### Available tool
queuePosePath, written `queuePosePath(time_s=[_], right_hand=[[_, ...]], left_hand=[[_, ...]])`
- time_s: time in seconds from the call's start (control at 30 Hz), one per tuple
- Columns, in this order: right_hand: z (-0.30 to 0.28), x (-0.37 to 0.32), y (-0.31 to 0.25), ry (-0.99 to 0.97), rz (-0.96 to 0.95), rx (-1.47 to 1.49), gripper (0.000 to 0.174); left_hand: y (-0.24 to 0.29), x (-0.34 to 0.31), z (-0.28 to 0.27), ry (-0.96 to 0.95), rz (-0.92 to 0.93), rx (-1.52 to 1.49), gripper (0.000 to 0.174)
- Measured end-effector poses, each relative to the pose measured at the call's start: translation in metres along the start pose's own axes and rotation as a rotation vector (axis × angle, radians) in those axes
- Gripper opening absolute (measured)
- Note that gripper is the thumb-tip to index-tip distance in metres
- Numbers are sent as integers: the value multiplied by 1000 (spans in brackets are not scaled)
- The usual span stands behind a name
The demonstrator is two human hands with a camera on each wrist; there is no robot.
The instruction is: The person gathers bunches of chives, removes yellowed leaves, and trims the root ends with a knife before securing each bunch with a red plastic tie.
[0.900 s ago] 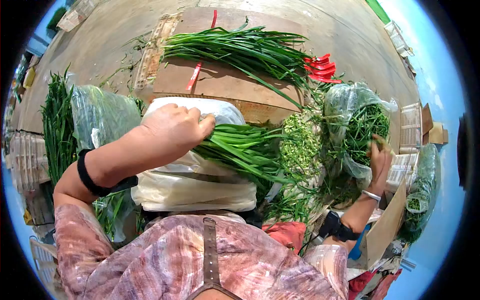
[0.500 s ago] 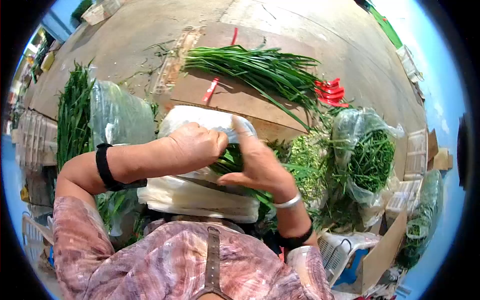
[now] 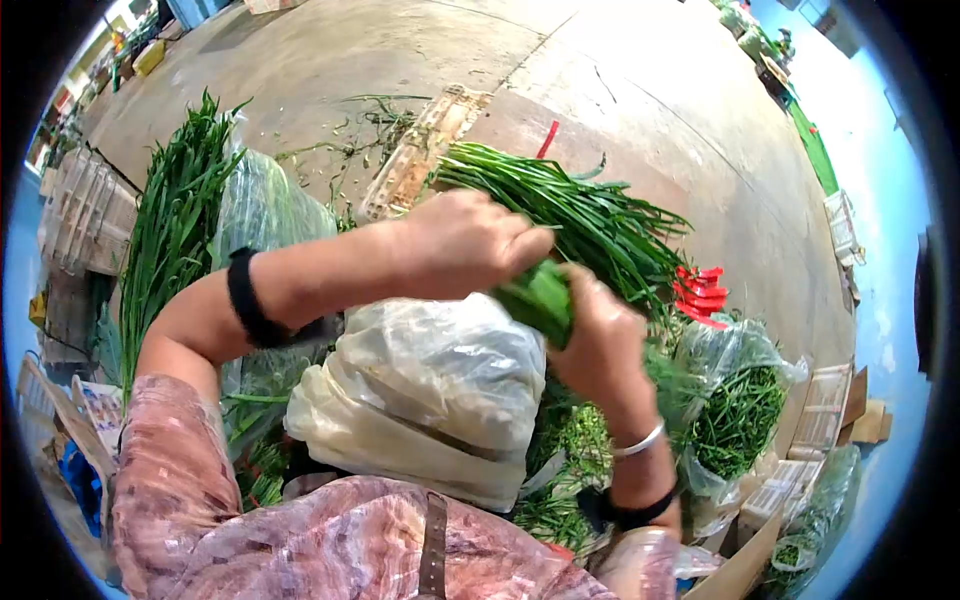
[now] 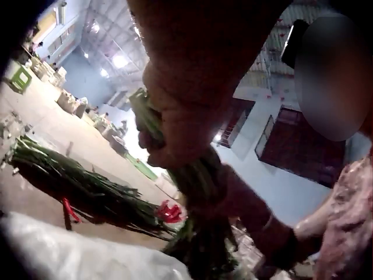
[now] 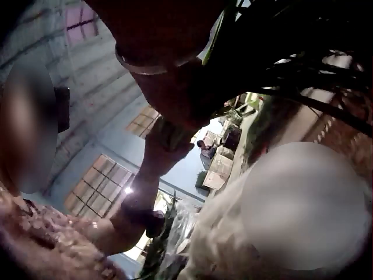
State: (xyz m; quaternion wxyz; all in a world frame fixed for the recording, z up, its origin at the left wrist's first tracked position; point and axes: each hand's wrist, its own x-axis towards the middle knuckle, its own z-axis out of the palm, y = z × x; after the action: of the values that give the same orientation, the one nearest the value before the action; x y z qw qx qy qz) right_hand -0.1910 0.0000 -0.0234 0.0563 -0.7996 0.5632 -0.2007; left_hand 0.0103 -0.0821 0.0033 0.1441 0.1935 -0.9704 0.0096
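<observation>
In the head view my left hand (image 3: pixel 465 238) grips a bunch of garlic chives (image 3: pixel 542 298) by its stalk end, held up above the plastic-wrapped lap (image 3: pixel 435 385). Just to the right, my right hand (image 3: pixel 605 335) is wrapped round the same bunch lower down, fingers curled on its far side. The left wrist view shows the stalk ends poking out past the left fist, with leaves hanging below the right hand. A larger pile of garlic chives (image 3: pixel 570 205) lies on a board in front. Red tie strips (image 3: pixel 703 295) sit at its right end.
An upright bundle of long greens (image 3: pixel 180 220) and a clear plastic bag (image 3: pixel 275 200) stand to the left. On the right is an open plastic bag of greens (image 3: pixel 740 415), with white crates (image 3: pixel 822 400) beyond it. Trimmings (image 3: pixel 375 125) litter the floor.
The right hand has come from the bag of greens on the right to the bunch and closed round it. Both hands have lifted the bunch off the lap, forward; the head view has shifted.
</observation>
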Motion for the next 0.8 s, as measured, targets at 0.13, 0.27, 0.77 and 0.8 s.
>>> queuePosePath(time_s=[0.13,0.27,0.77,0.8], right_hand=[[-28,88,42,-55,-150,-432,25],[-18,182,81,-166,-68,-448,22],[99,239,110,-557,-152,-120,46],[101,238,112,-560,-157,-119,46]], left_hand=[[-54,24,3,434,32,415,71],[-73,-3,25,520,-462,-112,54],[-107,20,148,199,-1463,-1849,30],[-108,22,150,204,-1467,-1851,30]])
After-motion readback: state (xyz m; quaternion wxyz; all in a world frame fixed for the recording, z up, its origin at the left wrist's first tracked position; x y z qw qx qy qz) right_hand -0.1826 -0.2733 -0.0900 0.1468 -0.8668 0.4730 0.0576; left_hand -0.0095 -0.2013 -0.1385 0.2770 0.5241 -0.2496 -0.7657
